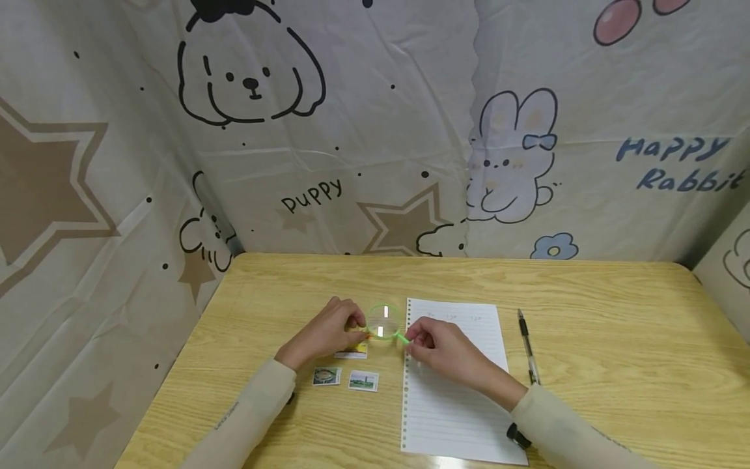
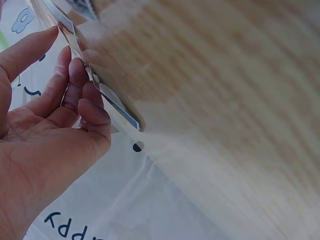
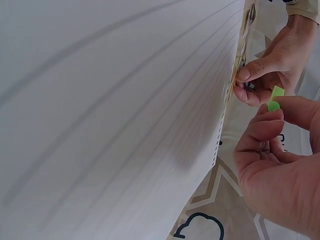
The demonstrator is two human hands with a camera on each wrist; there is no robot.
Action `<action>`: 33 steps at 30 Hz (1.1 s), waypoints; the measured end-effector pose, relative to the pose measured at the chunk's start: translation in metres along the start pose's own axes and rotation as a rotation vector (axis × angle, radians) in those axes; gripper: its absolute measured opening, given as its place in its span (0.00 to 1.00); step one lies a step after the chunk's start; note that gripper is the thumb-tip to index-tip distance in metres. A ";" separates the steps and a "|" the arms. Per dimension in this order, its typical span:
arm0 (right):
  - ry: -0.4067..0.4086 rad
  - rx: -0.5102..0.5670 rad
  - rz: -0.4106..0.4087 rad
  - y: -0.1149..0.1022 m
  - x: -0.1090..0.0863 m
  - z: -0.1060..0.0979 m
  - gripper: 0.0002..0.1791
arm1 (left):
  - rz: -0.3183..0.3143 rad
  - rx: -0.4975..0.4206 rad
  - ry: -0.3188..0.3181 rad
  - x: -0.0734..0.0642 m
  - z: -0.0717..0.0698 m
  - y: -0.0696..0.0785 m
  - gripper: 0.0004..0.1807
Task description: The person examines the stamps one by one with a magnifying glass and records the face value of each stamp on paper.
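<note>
- The head view looks forward and down over the worktop (image 1: 586,293) from above, taking in both hands and the printed backdrop (image 1: 375,130).
- The left wrist view sits very close (tilted, blurred) beside the left hand (image 2: 45,145).
- The right wrist view, equally close, skims the lined paper (image 3: 110,120); the head view shares it.

Your hands crowd table (image 1: 263,286) centre; two stamps (image 1: 346,378) just behind left wrist, pen (image 1: 527,345) flanks right; far strip open.
</note>
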State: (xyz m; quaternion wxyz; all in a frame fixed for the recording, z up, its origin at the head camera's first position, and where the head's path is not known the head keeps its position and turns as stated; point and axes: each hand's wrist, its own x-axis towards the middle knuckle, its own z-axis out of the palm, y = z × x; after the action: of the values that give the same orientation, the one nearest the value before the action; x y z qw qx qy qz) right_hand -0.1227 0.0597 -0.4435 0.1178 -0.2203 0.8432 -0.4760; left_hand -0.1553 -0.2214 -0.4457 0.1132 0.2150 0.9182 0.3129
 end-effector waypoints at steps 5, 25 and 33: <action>0.030 -0.008 0.041 0.001 -0.001 -0.002 0.05 | 0.000 0.000 -0.002 0.000 0.001 0.000 0.06; 0.207 0.001 0.144 0.011 -0.018 -0.021 0.06 | -0.014 0.015 -0.011 -0.001 0.001 0.001 0.07; 0.274 -0.001 0.148 0.012 -0.027 -0.031 0.06 | -0.018 0.004 -0.011 -0.001 0.001 0.002 0.07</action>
State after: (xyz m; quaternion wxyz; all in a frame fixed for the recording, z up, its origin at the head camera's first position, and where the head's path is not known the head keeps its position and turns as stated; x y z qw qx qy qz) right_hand -0.1153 0.1017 -0.4379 0.0364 -0.0907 0.8656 -0.4911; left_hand -0.1531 -0.2197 -0.4449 0.1209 0.2087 0.9201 0.3087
